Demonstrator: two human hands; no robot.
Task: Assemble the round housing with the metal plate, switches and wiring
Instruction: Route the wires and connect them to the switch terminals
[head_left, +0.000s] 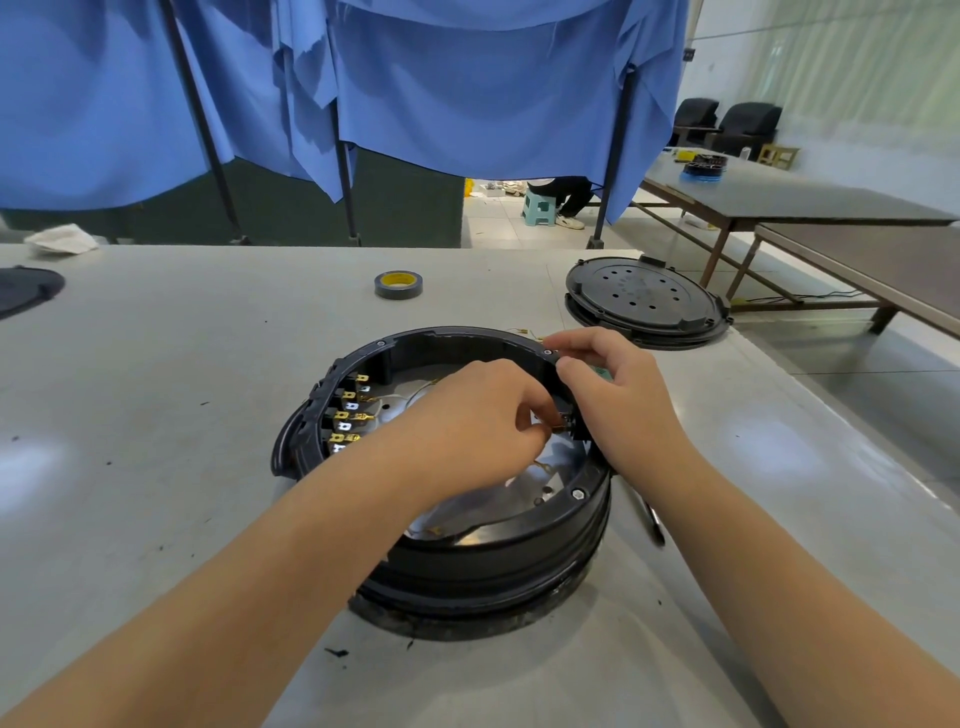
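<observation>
Fitting a terminal at the housing wall

Left hand (483, 415) pinches a small connector (558, 427) at three o'clock inside the round housing (467, 551); right hand (608, 395) grips the rim just beside.

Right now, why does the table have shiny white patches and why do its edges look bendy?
Head view: the pale patches on the table, left and right of the round housing, are glare from lights that are out of sight; the wide-angle lens bows the table edges; the pen-like tool beside the housing looks blurred; under the left hand the metal plate also glints.
</observation>
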